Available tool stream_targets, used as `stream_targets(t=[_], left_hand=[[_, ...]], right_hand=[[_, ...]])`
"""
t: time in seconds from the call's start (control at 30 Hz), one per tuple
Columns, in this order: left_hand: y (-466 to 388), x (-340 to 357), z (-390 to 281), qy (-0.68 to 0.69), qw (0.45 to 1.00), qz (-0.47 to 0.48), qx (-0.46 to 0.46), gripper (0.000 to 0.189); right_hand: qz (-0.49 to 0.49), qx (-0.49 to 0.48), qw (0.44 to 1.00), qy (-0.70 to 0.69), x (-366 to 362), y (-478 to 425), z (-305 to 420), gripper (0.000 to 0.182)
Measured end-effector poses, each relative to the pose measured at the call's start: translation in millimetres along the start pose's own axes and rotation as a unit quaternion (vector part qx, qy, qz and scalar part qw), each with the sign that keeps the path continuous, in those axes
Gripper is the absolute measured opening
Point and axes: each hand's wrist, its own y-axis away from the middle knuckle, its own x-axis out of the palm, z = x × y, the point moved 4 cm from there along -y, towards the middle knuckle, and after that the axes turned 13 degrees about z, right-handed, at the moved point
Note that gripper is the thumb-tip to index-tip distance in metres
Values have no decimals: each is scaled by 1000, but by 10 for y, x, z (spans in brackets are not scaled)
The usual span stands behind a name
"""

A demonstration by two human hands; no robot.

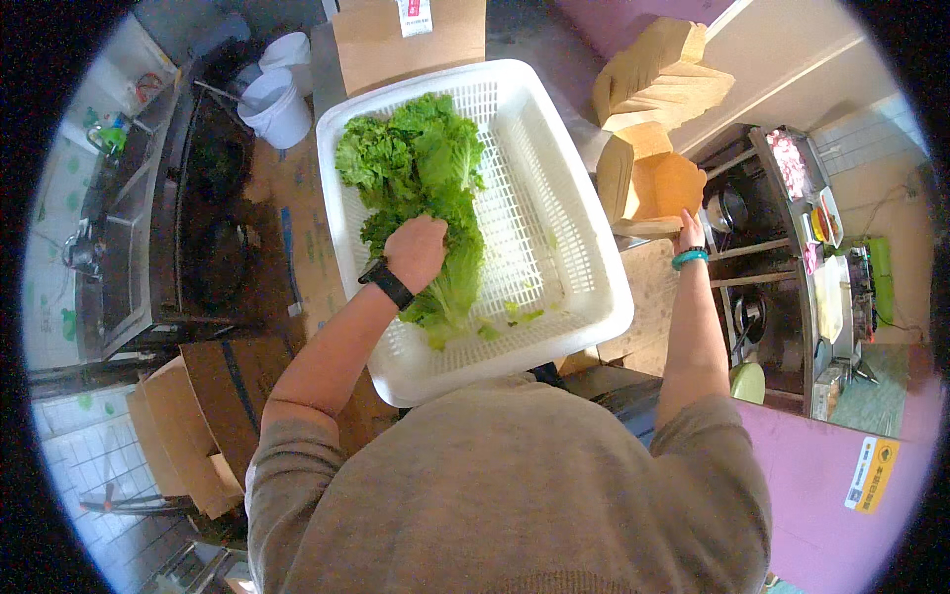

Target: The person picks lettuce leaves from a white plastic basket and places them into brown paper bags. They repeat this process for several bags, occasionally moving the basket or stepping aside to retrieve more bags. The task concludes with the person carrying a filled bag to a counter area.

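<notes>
A white plastic basket (pixel 594 275) with slotted walls lies before me, tilted in view. Green leaf lettuce (pixel 438 141) fills its left side, and small leaf scraps (pixel 523 315) rest on the floor of the basket near my body. My left hand (pixel 415 252), with a black watch at the wrist, is curled over the lettuce and grips leaves; its fingertips are hidden. To the right of the basket, my right hand (pixel 690 229) holds an open brown paper food box (pixel 664 185) by its near edge. The inside of that box shows no food.
More brown paper boxes (pixel 660 82), nested together, stand beyond the held one. A cardboard carton (pixel 412 52) is behind the basket. White buckets (pixel 278 111) and a dark metal stove (pixel 200 215) are at left. A counter with food trays (pixel 788 167) runs along the right.
</notes>
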Motion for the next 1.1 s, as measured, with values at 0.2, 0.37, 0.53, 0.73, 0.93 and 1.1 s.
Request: stream_targets(t=[0.2,0.37,0.53,0.73,0.93,1.1], left_hand=[[1,-151,66,141,981,-100,91,20],[-134,-284,119,310,939,-148,29,30],[-41,-442,-84,286,930,-211,-94,28],[-258,-553,-686,256,912,-318,-37,25],[-390,-632,-1009,237,910,-336,-62,30],[-420,-666,-977,270,903,-324,-87,33]], right_hand=[[71,95,992,42,-302,-478,-188,38],[116,96,966,211,-635,-862,72,44],[-34,-298,874,381,454,-512,1032,43],[399,-232,811,359,2220,958,1099,34],[512,-262,660,483,2550,994,870,37],[605,-34,731,314,2484,929,839,28]])
